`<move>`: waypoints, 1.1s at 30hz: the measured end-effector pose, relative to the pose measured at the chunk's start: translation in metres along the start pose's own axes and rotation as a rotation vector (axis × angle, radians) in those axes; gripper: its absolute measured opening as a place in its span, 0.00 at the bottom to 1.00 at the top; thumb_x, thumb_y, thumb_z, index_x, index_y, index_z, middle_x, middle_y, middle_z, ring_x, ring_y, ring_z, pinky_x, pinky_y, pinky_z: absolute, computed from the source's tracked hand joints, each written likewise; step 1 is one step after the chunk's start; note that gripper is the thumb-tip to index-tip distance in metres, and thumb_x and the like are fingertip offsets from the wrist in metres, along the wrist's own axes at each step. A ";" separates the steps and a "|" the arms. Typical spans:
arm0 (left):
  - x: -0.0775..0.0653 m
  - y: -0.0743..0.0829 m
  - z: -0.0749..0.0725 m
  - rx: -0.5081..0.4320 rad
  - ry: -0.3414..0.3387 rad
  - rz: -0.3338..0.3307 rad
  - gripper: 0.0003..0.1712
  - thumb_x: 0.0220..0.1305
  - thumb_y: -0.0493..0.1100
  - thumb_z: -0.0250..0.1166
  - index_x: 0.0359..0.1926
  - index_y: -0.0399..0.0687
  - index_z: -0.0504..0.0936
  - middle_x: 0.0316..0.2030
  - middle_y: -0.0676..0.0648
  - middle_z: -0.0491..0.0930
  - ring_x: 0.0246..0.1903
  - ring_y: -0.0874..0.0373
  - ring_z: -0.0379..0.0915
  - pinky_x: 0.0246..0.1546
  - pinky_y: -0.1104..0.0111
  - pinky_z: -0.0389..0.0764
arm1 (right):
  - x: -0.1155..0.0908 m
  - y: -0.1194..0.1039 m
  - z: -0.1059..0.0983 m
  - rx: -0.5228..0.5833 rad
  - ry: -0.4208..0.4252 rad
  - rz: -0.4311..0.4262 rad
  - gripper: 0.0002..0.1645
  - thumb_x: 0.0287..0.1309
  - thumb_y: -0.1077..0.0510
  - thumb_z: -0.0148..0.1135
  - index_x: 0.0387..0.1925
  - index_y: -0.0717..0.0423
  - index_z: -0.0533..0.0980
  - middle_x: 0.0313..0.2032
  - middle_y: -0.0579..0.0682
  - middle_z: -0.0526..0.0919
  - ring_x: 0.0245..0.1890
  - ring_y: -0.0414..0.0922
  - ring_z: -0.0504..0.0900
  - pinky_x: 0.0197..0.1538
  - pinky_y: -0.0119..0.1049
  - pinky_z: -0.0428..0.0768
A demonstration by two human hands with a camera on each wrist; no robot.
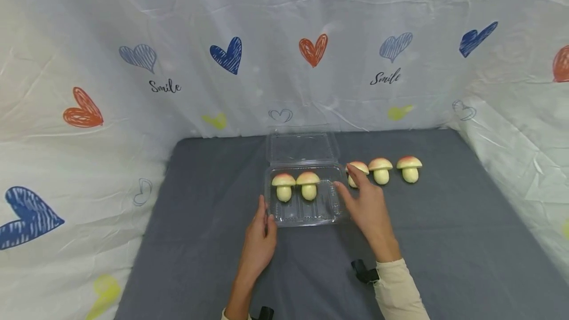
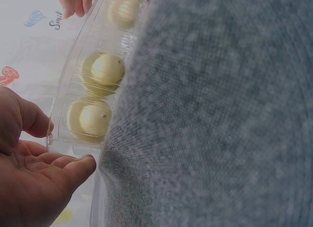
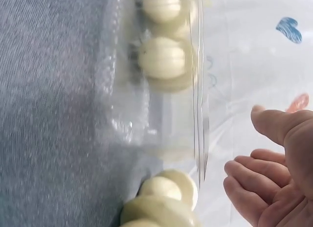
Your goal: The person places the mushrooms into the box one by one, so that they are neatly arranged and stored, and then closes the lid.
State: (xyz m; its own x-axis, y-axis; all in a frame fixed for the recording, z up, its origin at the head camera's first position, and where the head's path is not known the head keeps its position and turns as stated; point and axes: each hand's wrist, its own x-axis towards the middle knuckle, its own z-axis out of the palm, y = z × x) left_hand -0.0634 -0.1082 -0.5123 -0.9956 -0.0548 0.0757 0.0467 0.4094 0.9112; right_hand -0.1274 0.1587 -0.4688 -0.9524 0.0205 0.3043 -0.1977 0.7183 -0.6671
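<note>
A clear hinged plastic container (image 1: pixel 299 223) lies on the dark cloth, its lid (image 1: pixel 302 148) folded back. Two pale yellow toy mushrooms with red-tinged caps sit inside: a left mushroom (image 1: pixel 283 186) and a right mushroom (image 1: pixel 308 185). My left hand (image 1: pixel 259 241) rests at the container's front left corner, fingers straight along its side; a fingertip meets the rim in the left wrist view. At the container's right edge, my right hand (image 1: pixel 368 207) holds nothing, thumb and fingers apart. It partly hides the nearest loose mushroom (image 1: pixel 357 167) in the head view.
Two more mushrooms lie in a row to the right, a middle mushroom (image 1: pixel 381 170) and an outer mushroom (image 1: pixel 409 169). A grey cloth (image 1: pixel 209 201) covers the table. Behind it hangs a white curtain (image 1: pixel 266 4) printed with hearts.
</note>
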 end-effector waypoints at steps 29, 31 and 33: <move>0.001 0.000 0.001 0.007 -0.017 -0.015 0.37 0.84 0.38 0.52 0.84 0.37 0.47 0.77 0.34 0.63 0.75 0.43 0.62 0.67 0.45 0.71 | -0.011 0.044 -0.029 -0.036 0.024 0.068 0.37 0.74 0.42 0.65 0.76 0.55 0.71 0.67 0.62 0.79 0.63 0.62 0.81 0.59 0.66 0.77; 0.001 0.001 0.000 0.004 -0.015 -0.015 0.37 0.84 0.38 0.53 0.84 0.37 0.47 0.77 0.34 0.63 0.75 0.43 0.61 0.67 0.45 0.70 | -0.013 0.047 -0.031 -0.045 0.011 0.074 0.38 0.74 0.42 0.65 0.76 0.56 0.71 0.66 0.64 0.79 0.63 0.64 0.81 0.59 0.67 0.77; 0.001 0.001 0.000 0.006 -0.015 -0.017 0.37 0.84 0.38 0.53 0.84 0.37 0.47 0.78 0.34 0.63 0.75 0.43 0.62 0.67 0.45 0.71 | -0.015 0.050 -0.033 -0.058 0.001 0.084 0.39 0.74 0.41 0.64 0.76 0.56 0.71 0.65 0.66 0.79 0.63 0.65 0.80 0.60 0.68 0.76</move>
State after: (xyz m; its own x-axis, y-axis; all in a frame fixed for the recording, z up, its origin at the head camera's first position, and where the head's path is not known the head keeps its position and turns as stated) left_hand -0.0643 -0.1076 -0.5117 -0.9974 -0.0482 0.0544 0.0296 0.4137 0.9099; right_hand -0.1155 0.2173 -0.4847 -0.9647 0.0833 0.2500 -0.1035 0.7527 -0.6502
